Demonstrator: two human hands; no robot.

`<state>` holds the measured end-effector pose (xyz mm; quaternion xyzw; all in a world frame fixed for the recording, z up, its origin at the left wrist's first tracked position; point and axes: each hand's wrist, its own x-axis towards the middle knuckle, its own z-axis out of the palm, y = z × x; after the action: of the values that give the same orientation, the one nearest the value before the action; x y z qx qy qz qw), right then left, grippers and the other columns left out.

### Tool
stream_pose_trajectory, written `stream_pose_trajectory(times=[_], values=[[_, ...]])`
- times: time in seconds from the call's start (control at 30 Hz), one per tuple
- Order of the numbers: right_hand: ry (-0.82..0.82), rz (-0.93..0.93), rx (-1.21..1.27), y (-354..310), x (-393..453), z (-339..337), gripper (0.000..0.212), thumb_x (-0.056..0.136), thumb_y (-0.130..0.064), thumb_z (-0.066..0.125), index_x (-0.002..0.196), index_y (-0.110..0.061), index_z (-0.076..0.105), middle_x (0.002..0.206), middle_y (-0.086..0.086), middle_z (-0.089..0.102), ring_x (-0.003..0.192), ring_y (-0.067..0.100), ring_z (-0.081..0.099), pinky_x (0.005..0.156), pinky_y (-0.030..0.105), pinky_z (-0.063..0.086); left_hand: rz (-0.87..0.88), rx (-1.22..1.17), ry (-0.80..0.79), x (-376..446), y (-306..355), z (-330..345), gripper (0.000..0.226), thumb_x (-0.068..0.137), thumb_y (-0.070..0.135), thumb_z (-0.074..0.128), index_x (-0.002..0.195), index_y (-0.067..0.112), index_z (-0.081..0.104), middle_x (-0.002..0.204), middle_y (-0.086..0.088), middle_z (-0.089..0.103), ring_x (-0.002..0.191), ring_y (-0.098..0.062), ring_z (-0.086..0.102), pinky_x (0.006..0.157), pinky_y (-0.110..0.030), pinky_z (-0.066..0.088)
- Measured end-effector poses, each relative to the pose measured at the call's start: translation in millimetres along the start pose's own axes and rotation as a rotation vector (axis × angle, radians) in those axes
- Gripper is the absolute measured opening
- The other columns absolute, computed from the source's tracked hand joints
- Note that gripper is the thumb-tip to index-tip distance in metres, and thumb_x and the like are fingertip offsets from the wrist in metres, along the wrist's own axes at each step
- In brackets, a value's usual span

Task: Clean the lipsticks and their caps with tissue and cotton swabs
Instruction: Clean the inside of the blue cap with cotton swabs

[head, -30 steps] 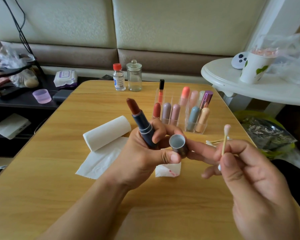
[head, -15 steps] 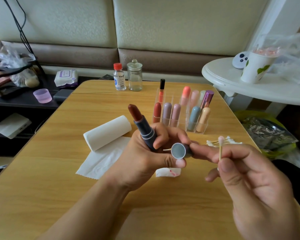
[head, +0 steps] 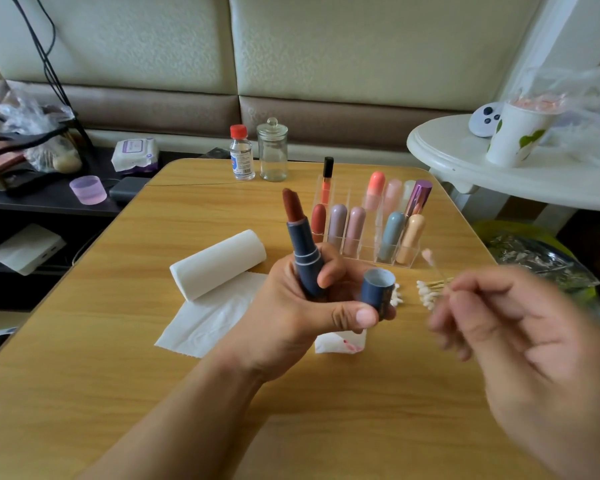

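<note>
My left hand (head: 291,317) grips an open dark-blue lipstick (head: 302,247), its brown-red bullet pointing up. The same hand pinches the lipstick's blue cap (head: 377,289) between thumb and fingertips, with the cap's open end facing up. To the right, my right hand (head: 527,341), blurred by motion, pinches a cotton swab (head: 434,263) with a pink-stained tip, held apart from the cap. Loose cotton swabs (head: 426,292) lie on the table behind the cap. A tissue roll (head: 219,263) and a torn sheet (head: 208,317) lie to the left. A stained tissue piece (head: 342,342) lies under my left hand.
A clear organizer (head: 368,220) holds several capped lipsticks at the table's back. A small bottle (head: 241,153) and a glass jar (head: 273,150) stand behind it. A white side table (head: 465,161) with a paper cup (head: 515,133) is at right. A bin bag (head: 541,258) sits beyond the edge.
My right hand has pulled away to the right from the cap with the swab. My left hand has tipped the cap's opening upward and raised the lipstick a little.
</note>
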<state>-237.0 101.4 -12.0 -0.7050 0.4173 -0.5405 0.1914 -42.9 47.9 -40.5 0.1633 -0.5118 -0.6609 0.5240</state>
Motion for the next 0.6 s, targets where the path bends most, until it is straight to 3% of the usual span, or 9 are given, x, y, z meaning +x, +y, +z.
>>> stream_pose_trajectory(times=[0.1,0.27,0.4,0.6], values=[[-0.022,-0.15,-0.306,0,14,-15,0.014,0.099,-0.035,0.052,0.094,-0.029,0.063,0.072,-0.005,0.058,0.061,0.014,0.057,0.051,0.027,0.043,-0.006,-0.012,-0.008,-1,4,3,0.054,0.067,-0.003,0.08,0.072,0.018,0.03,0.085,-0.008,0.071,0.077,-0.031,0.069,0.069,-0.028,0.053],[-0.043,-0.255,-0.426,-9,16,-14,0.012,0.094,-0.018,0.059,0.084,-0.017,0.066,0.068,-0.018,0.043,0.059,0.007,0.049,0.051,0.015,0.036,-0.014,0.007,-0.009,0,5,4,0.055,0.067,0.014,0.085,0.072,0.021,0.031,0.087,-0.007,0.072,0.079,-0.031,0.069,0.068,-0.031,0.052],[-0.046,-0.27,-0.435,-9,15,-13,0.012,0.091,-0.013,0.061,0.081,-0.016,0.066,0.073,-0.022,0.039,0.06,0.0,0.046,0.055,0.009,0.035,-0.011,0.083,0.021,-1,5,3,0.049,0.068,0.004,0.076,0.07,0.024,0.031,0.082,-0.002,0.072,0.078,-0.029,0.069,0.065,-0.035,0.045],[-0.075,-0.289,-0.46,-12,17,-12,0.013,0.092,-0.015,0.06,0.082,-0.015,0.068,0.067,-0.027,0.033,0.064,-0.007,0.046,0.058,0.003,0.034,0.02,0.048,-0.008,-1,3,4,0.047,0.068,-0.005,0.072,0.071,0.018,0.031,0.083,-0.006,0.072,0.077,-0.032,0.069,0.069,-0.029,0.053]])
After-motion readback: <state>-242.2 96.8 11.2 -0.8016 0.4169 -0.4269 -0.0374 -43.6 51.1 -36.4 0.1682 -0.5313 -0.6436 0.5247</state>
